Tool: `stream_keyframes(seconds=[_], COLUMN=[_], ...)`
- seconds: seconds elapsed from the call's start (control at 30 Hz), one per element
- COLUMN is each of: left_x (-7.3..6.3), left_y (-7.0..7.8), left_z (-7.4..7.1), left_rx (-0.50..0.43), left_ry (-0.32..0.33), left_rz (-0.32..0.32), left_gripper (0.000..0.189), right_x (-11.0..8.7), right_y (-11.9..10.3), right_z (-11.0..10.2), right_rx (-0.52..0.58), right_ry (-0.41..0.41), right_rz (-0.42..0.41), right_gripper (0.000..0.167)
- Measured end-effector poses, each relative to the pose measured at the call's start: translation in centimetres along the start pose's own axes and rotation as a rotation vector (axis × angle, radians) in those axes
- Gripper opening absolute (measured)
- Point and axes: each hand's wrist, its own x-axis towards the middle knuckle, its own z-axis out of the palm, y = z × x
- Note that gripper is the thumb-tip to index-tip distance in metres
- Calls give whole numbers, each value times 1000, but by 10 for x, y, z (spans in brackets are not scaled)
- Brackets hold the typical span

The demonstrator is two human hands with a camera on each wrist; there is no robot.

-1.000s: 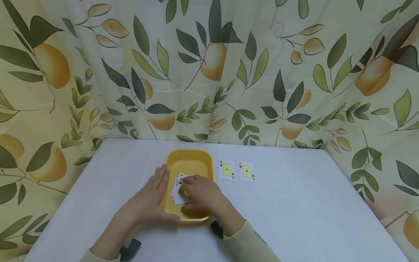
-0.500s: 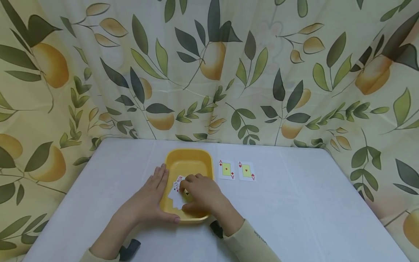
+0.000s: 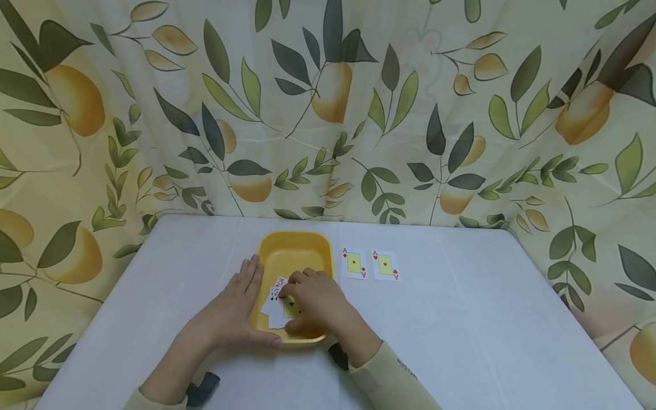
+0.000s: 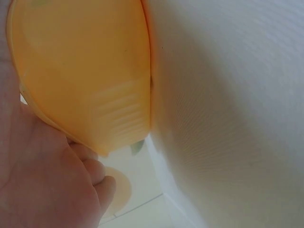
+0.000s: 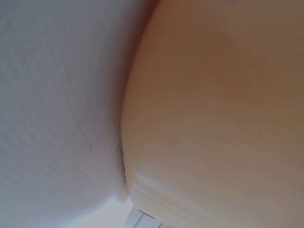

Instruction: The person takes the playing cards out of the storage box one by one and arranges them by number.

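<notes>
A yellow tray (image 3: 294, 245) stands on the white table with several overlapping playing cards (image 3: 266, 308) inside it. My left hand (image 3: 230, 313) lies against the tray's left side, fingers straight along the rim and thumb at the near corner. In the left wrist view, that palm is beside the tray's outer wall (image 4: 90, 71). Reaching into the tray, my right hand (image 3: 320, 302) has bent fingers and pinches a playing card with a yellow centre (image 3: 290, 306) at its left and near edges. The right hand hides part of the pile. Only the outer wall (image 5: 213, 118) shows in the right wrist view.
Right of the tray, an ace of diamonds (image 3: 354, 263) and an ace of hearts (image 3: 385, 265) lie face up side by side. A curtain (image 3: 379, 131) printed with fruit and leaves hangs behind the table's far edge.
The cards under my right hand have shifted; a card with a yellow centre now shows where a four lay on top. My left hand, the tray and the two aces stay put.
</notes>
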Motion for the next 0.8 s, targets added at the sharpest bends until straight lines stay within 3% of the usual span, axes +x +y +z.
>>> stream_keyframes(seconds=[0.27, 0.57, 0.8], left_x=[1, 1, 1], left_y=[-1, -1, -1], left_z=[1, 1, 0], left_rx=[10, -3, 1], left_ry=[5, 9, 4], left_rz=[11, 14, 11], left_gripper=[149, 148, 149], right_x=[-1, -1, -1], right_y=[2, 2, 1], right_z=[0, 1, 1], right_rx=[-15, 3, -12], right_ry=[15, -12, -6], right_rz=[2, 1, 10], right_gripper=[72, 56, 70])
